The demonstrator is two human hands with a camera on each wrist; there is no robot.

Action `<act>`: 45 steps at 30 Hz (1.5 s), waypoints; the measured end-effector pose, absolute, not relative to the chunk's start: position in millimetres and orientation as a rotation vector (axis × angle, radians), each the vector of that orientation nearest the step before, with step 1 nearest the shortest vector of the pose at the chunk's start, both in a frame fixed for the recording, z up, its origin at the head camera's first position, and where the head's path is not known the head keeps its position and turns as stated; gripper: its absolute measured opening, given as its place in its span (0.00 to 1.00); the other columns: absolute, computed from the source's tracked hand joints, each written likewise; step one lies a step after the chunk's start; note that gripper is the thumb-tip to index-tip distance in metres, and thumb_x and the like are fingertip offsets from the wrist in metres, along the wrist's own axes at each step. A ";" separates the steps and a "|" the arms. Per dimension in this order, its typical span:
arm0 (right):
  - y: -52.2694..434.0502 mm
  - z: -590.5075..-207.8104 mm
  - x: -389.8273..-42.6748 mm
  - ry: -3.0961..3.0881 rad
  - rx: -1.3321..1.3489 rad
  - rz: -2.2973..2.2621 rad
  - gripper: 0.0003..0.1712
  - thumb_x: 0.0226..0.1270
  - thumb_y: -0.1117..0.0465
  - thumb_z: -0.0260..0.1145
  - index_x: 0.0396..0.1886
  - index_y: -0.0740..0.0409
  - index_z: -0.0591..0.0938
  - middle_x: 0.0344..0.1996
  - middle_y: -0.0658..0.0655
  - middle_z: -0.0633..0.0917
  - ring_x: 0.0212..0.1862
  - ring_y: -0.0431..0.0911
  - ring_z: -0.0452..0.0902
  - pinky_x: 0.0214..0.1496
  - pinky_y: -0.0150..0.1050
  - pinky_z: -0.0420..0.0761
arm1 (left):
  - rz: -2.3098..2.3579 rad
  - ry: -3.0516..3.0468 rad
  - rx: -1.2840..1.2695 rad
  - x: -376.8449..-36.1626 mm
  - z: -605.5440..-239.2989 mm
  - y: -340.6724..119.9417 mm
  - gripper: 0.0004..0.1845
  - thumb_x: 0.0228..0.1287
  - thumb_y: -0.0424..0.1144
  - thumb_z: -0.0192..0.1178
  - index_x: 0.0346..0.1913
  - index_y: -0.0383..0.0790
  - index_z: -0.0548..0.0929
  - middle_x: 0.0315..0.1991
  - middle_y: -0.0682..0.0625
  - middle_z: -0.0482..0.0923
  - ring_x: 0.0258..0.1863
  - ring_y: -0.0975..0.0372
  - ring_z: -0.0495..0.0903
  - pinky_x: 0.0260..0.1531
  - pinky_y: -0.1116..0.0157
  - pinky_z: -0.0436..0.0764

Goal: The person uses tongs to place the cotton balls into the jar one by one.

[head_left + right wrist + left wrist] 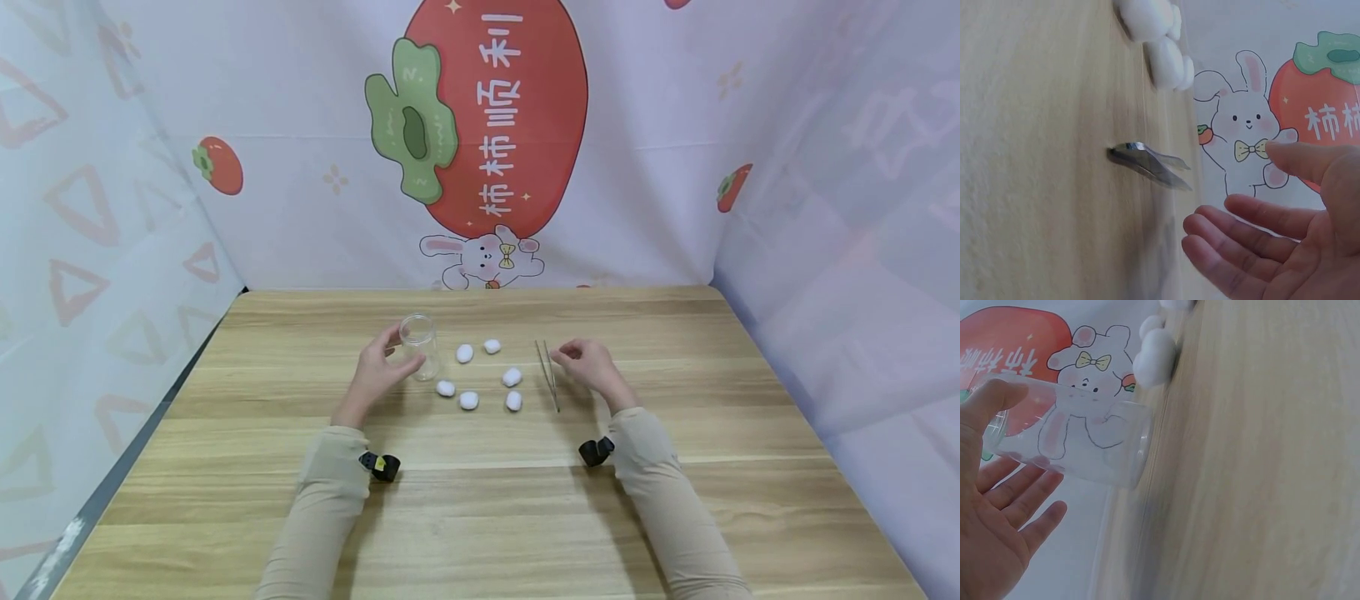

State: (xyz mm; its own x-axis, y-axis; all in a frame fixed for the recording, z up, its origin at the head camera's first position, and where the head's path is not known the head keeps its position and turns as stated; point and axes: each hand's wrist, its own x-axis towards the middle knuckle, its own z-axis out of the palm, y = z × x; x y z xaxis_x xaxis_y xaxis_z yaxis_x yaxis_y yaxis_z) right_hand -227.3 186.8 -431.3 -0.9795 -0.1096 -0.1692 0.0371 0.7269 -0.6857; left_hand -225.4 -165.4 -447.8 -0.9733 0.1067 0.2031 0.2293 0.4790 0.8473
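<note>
A clear jar [424,343] stands upright at the left of the table's middle. My left hand [378,371] holds it from the left, the thumb on the near side and the fingers behind, as the left wrist view also shows around the see-through jar [1085,437]. Metal tweezers [551,382] lie on the wood, their two tips spread and pointing away from me. Just right of those tips hovers my right hand [591,367], fingers loosely bent and holding nothing. In the right wrist view a gap separates its fingers from the tweezers [1138,157].
Several white cotton balls [468,401] lie scattered between the jar and the tweezers. The wooden table [480,517] ends at a printed cloth backdrop [637,225], with more cloth at both sides. Dark wrist cameras [385,468] sit beside both sleeves.
</note>
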 end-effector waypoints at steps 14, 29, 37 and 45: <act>181.7 -440.1 -227.1 2.529 0.173 -1.308 0.23 0.70 0.55 0.60 0.52 0.72 0.78 0.43 0.68 0.85 0.38 0.46 0.84 0.42 0.35 0.89 | -1.604 -2.596 -0.232 -226.6 -453.9 -158.2 0.34 0.55 0.33 0.69 0.64 0.27 0.68 0.62 0.31 0.72 0.64 0.42 0.72 0.71 0.48 0.72; 173.2 -449.9 -231.3 2.455 0.453 -1.483 0.18 0.60 0.62 0.70 0.44 0.73 0.81 0.24 0.52 0.82 0.23 0.36 0.77 0.28 0.25 0.86 | -1.704 -2.545 -0.190 -227.2 -456.2 -153.4 0.36 0.54 0.34 0.70 0.65 0.28 0.67 0.63 0.33 0.71 0.66 0.44 0.70 0.72 0.50 0.70; 168.3 -451.4 -227.9 2.507 0.539 -1.415 0.14 0.56 0.62 0.73 0.37 0.68 0.83 0.21 0.50 0.80 0.20 0.35 0.75 0.23 0.24 0.81 | -1.733 -2.544 -0.167 -225.9 -462.4 -153.3 0.37 0.55 0.36 0.70 0.66 0.31 0.66 0.64 0.36 0.71 0.67 0.45 0.69 0.73 0.51 0.70; 163.5 -452.3 -230.0 2.529 0.588 -1.401 0.16 0.50 0.62 0.77 0.34 0.65 0.82 0.20 0.48 0.77 0.19 0.35 0.73 0.21 0.24 0.79 | -1.743 -2.504 -0.166 -226.0 -462.1 -151.8 0.36 0.55 0.34 0.70 0.66 0.30 0.66 0.63 0.36 0.72 0.67 0.45 0.70 0.72 0.51 0.71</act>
State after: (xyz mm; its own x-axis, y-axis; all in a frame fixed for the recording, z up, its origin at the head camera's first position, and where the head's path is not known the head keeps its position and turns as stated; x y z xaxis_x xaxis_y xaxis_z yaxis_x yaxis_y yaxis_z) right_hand -230.0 163.5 -452.3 -0.9031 0.2479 -0.3508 0.4288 0.4744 -0.7688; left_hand -226.0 -151.8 -462.1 -0.9904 0.0401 0.1323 0.1380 0.3444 0.9286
